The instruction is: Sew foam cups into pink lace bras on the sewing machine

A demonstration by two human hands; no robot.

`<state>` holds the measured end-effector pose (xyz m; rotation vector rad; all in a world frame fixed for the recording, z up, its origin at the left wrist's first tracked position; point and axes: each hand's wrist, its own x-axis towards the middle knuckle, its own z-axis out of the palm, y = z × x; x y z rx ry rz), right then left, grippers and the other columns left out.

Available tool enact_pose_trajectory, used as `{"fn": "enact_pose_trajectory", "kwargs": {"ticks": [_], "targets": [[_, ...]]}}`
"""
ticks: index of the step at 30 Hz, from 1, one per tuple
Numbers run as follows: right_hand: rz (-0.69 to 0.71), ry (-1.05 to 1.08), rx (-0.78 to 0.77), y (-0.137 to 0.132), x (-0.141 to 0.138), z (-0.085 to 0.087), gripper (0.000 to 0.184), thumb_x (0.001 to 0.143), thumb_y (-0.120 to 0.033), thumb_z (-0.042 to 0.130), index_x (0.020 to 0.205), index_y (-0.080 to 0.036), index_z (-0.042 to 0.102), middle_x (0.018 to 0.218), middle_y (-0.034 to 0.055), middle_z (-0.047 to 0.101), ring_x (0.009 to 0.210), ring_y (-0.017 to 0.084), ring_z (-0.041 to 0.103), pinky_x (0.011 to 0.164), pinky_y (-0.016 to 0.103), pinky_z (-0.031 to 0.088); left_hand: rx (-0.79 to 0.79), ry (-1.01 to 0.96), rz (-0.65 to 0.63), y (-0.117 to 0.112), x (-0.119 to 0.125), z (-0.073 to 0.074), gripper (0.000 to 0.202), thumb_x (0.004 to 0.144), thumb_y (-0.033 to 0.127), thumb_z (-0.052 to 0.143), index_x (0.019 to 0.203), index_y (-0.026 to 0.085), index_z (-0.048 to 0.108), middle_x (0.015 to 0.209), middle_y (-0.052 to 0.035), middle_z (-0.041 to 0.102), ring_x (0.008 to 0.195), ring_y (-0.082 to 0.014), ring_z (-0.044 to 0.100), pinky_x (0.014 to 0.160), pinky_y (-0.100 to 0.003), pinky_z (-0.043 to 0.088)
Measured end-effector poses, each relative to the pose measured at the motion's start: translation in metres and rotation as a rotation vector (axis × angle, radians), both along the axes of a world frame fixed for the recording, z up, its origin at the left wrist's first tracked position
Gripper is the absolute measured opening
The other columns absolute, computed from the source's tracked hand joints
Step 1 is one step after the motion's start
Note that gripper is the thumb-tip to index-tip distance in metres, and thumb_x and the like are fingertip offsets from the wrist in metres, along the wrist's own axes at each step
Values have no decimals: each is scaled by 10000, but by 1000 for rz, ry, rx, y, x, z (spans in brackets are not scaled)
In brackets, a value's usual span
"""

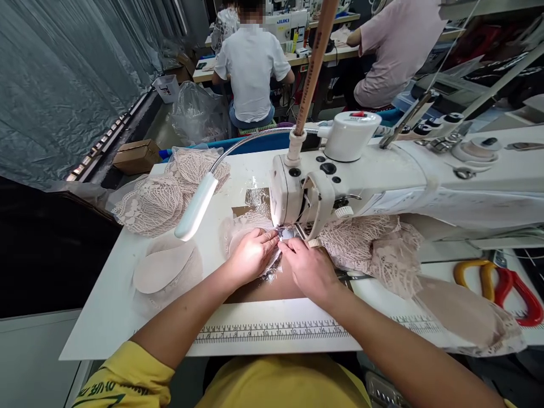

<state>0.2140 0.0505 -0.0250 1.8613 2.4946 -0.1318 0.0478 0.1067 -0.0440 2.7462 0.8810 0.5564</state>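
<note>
My left hand (251,255) lies on a piece of pale pink lace (238,229) just in front of the needle of a white sewing machine (382,175), its fingers curled and pressing the lace down. Beside it my right hand (309,266) pinches the same lace at the presser foot (285,232). The two hands almost touch. More pink lace (374,246) trails to the right under the machine arm.
A pile of lace pieces (165,192) and a padded cup (164,272) lie at left under a gooseneck lamp (196,207). Scissors with yellow and red handles (501,283) lie at right. A ruler strip (272,331) runs along the table's front edge. Two people sit at machines behind.
</note>
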Motion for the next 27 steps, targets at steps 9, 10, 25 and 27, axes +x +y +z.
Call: {"fn": "enact_pose_trajectory", "kwargs": {"ticks": [9, 10, 25, 27], "targets": [[7, 8, 24, 2, 2, -1, 438, 899, -100, 365, 1267, -195, 582, 1051, 134, 635, 759, 210, 576, 585, 318, 382, -52, -29, 43, 2, -1, -3, 322, 943, 223, 423, 1159, 149, 650, 1210, -135, 652, 963, -214, 613, 831, -376, 511], [10, 9, 24, 2, 2, -1, 439, 897, -95, 365, 1265, -192, 584, 1041, 132, 637, 760, 211, 575, 584, 319, 378, -61, -25, 53, 2, -1, -4, 321, 944, 225, 421, 1156, 149, 650, 1202, -131, 656, 968, -213, 611, 838, -373, 507], [53, 153, 169, -4, 11, -19, 430, 854, -69, 398, 1179, -213, 639, 936, 66, 645, 770, 182, 553, 646, 290, 368, -101, 139, 388, -1, -3, 3, 408, 890, 211, 453, 1287, 185, 545, 1406, -108, 495, 1352, -394, 314, 1048, -655, 278], [44, 208, 189, -5, 13, -20, 430, 871, -82, 388, 1197, -219, 633, 989, 50, 663, 781, 174, 577, 668, 287, 392, -163, 123, 424, -1, -9, 7, 410, 849, 167, 474, 1248, 190, 568, 1428, -93, 478, 1375, -390, 292, 1062, -676, 244]]}}
